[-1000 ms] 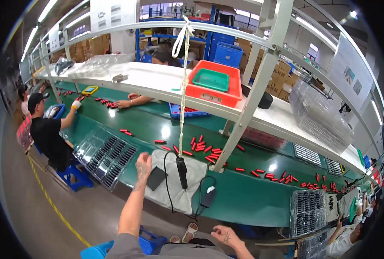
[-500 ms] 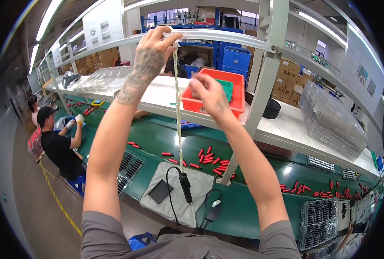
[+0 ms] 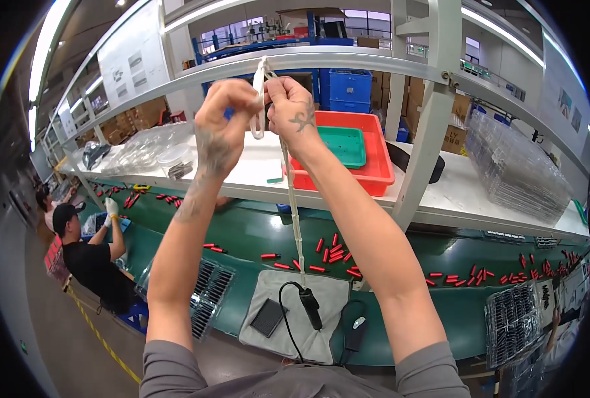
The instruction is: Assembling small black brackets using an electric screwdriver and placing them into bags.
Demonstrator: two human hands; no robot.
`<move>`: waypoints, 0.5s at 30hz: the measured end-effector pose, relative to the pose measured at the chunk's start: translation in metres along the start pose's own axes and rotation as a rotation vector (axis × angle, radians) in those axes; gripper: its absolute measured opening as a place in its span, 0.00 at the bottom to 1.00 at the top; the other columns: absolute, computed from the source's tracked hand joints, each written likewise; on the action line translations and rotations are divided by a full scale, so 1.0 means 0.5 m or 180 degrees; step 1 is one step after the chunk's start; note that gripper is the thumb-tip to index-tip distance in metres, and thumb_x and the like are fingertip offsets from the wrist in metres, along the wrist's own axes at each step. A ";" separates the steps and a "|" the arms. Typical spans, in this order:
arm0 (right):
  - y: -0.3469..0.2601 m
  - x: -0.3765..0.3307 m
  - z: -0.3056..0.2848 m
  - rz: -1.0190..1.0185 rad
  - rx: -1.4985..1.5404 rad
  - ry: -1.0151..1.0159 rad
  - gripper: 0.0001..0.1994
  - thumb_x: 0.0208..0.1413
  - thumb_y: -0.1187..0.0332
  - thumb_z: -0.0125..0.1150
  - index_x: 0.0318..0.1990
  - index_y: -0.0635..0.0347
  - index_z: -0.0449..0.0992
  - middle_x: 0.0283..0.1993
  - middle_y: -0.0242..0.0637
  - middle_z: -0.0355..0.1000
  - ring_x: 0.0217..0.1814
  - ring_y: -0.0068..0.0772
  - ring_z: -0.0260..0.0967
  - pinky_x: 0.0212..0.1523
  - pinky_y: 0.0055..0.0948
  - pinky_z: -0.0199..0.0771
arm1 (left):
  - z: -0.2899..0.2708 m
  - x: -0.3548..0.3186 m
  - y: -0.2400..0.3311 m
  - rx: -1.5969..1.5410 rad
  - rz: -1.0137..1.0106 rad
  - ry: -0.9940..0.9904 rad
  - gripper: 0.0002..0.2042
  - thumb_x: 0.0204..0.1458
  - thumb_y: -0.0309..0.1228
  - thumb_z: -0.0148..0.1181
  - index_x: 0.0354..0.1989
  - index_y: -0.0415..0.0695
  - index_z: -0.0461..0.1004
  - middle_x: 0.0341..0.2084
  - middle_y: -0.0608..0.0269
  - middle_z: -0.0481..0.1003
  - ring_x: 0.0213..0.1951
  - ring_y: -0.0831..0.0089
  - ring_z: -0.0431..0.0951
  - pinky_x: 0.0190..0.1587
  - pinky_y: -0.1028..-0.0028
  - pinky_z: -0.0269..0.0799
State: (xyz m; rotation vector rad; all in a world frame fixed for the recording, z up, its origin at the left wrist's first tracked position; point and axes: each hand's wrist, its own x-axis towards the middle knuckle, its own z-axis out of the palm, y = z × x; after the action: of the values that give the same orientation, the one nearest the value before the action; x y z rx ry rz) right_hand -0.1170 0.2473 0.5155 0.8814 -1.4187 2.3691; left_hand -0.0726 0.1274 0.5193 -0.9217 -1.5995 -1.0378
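Observation:
A pale, knotted band (image 3: 293,212) hangs from the metal rail (image 3: 348,58) above the bench. At its top is a white loop (image 3: 263,68) around the rail. My left hand (image 3: 225,109), with fingers pinched, grips the loop just under the rail. Beside it, my right hand (image 3: 292,109) pinches the upper part of the band between thumb and fingers. A black, pen-shaped power tool (image 3: 310,309) with a black cable is at the band's lower end, over a grey cloth (image 3: 325,290). A dark rectangular pad (image 3: 268,318) lies on that cloth.
Red cylindrical pieces (image 3: 335,253) lie scattered along the green bench. On the white shelf stand a red bin (image 3: 381,176) holding a green tray (image 3: 345,147), and stacked clear plastic trays (image 3: 520,169). A white post (image 3: 430,139) rises at right. A co-worker (image 3: 89,259) works at left.
My left hand has come down from the rail. My right hand has moved up and left from in front of the red bin to the band. The view has shifted slightly.

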 end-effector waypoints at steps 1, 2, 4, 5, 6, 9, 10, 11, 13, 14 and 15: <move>-0.005 0.000 0.002 -0.0013 -0.0024 -0.0030 0.12 0.67 0.64 0.51 0.38 0.60 0.77 0.21 0.29 0.67 0.20 0.18 0.58 0.20 0.19 0.56 | -0.006 -0.017 0.009 -0.0005 0.0009 0.0009 0.06 0.51 0.16 0.59 0.31 0.43 0.76 0.37 0.67 0.74 0.38 0.76 0.71 0.45 0.76 0.68; -0.005 0.000 0.001 -0.0014 -0.0057 -0.0046 0.12 0.67 0.64 0.50 0.37 0.60 0.77 0.21 0.29 0.67 0.20 0.17 0.58 0.20 0.19 0.56 | -0.008 -0.037 0.013 -0.0107 0.0073 -0.0071 0.06 0.51 0.16 0.59 0.32 0.42 0.75 0.37 0.66 0.75 0.39 0.75 0.71 0.46 0.75 0.68; -0.003 0.000 -0.001 -0.0011 -0.0098 -0.0071 0.12 0.67 0.64 0.50 0.37 0.60 0.77 0.20 0.29 0.67 0.20 0.17 0.58 0.21 0.19 0.56 | -0.015 -0.070 0.027 -0.0524 -0.0033 -0.0123 0.06 0.52 0.17 0.58 0.36 0.41 0.74 0.37 0.64 0.76 0.43 0.73 0.72 0.49 0.74 0.68; -0.001 0.001 -0.002 -0.0022 -0.0149 -0.0102 0.12 0.67 0.64 0.49 0.37 0.61 0.77 0.20 0.29 0.68 0.20 0.17 0.58 0.21 0.19 0.56 | -0.018 -0.079 0.032 -0.0843 -0.0201 -0.0098 0.06 0.53 0.17 0.58 0.38 0.41 0.73 0.38 0.62 0.77 0.46 0.71 0.73 0.51 0.73 0.68; 0.001 0.003 -0.005 -0.0037 -0.0201 -0.0130 0.12 0.67 0.65 0.49 0.37 0.61 0.77 0.21 0.29 0.68 0.21 0.17 0.59 0.21 0.19 0.57 | -0.027 -0.079 0.030 -0.0848 -0.0197 -0.0089 0.06 0.53 0.17 0.58 0.38 0.41 0.73 0.38 0.62 0.77 0.46 0.71 0.73 0.51 0.73 0.68; -0.001 0.005 -0.014 -0.0082 -0.0311 -0.0184 0.12 0.68 0.65 0.48 0.38 0.61 0.77 0.21 0.29 0.69 0.22 0.17 0.59 0.22 0.19 0.57 | -0.047 -0.058 0.022 -0.0330 -0.0480 -0.0123 0.07 0.63 0.31 0.56 0.43 0.40 0.72 0.39 0.60 0.76 0.49 0.70 0.72 0.53 0.70 0.66; -0.002 0.004 -0.015 -0.0047 -0.0362 -0.0221 0.13 0.68 0.65 0.47 0.38 0.61 0.77 0.21 0.30 0.69 0.22 0.18 0.60 0.23 0.19 0.58 | -0.046 -0.040 0.019 -0.0579 -0.0434 0.0245 0.10 0.64 0.34 0.55 0.44 0.40 0.73 0.39 0.60 0.76 0.48 0.71 0.73 0.52 0.71 0.67; -0.003 0.000 -0.016 -0.0009 -0.0412 -0.0255 0.13 0.68 0.65 0.47 0.38 0.61 0.77 0.22 0.30 0.69 0.22 0.18 0.60 0.23 0.20 0.59 | -0.046 -0.027 0.012 -0.0580 -0.0429 0.0250 0.10 0.64 0.34 0.55 0.44 0.40 0.73 0.39 0.60 0.76 0.48 0.71 0.73 0.52 0.71 0.67; -0.007 -0.005 -0.017 0.0065 -0.0507 -0.0321 0.13 0.68 0.65 0.47 0.38 0.62 0.77 0.22 0.31 0.70 0.23 0.19 0.61 0.24 0.20 0.60 | -0.047 0.001 -0.001 -0.0208 -0.1199 0.0972 0.11 0.63 0.35 0.57 0.44 0.39 0.76 0.38 0.60 0.77 0.37 0.75 0.75 0.40 0.78 0.70; -0.009 -0.006 -0.018 0.0063 -0.0506 -0.0320 0.13 0.68 0.65 0.47 0.38 0.62 0.77 0.22 0.31 0.70 0.23 0.19 0.61 0.24 0.20 0.60 | -0.041 0.012 -0.005 0.0002 -0.1254 0.0663 0.11 0.62 0.35 0.57 0.43 0.39 0.77 0.37 0.61 0.78 0.35 0.77 0.75 0.37 0.78 0.70; -0.010 -0.007 -0.017 0.0032 -0.0613 -0.0311 0.13 0.68 0.65 0.47 0.39 0.62 0.77 0.23 0.32 0.71 0.24 0.19 0.62 0.24 0.21 0.61 | -0.036 0.020 -0.005 0.0219 -0.1306 0.0354 0.12 0.62 0.36 0.57 0.41 0.38 0.78 0.35 0.61 0.78 0.32 0.78 0.75 0.33 0.79 0.70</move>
State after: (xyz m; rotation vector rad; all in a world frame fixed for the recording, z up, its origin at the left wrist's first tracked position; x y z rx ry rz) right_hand -0.1152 0.2576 0.5140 0.9503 -1.6593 2.1769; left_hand -0.0714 0.1108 0.5313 -0.4875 -1.7580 -1.2799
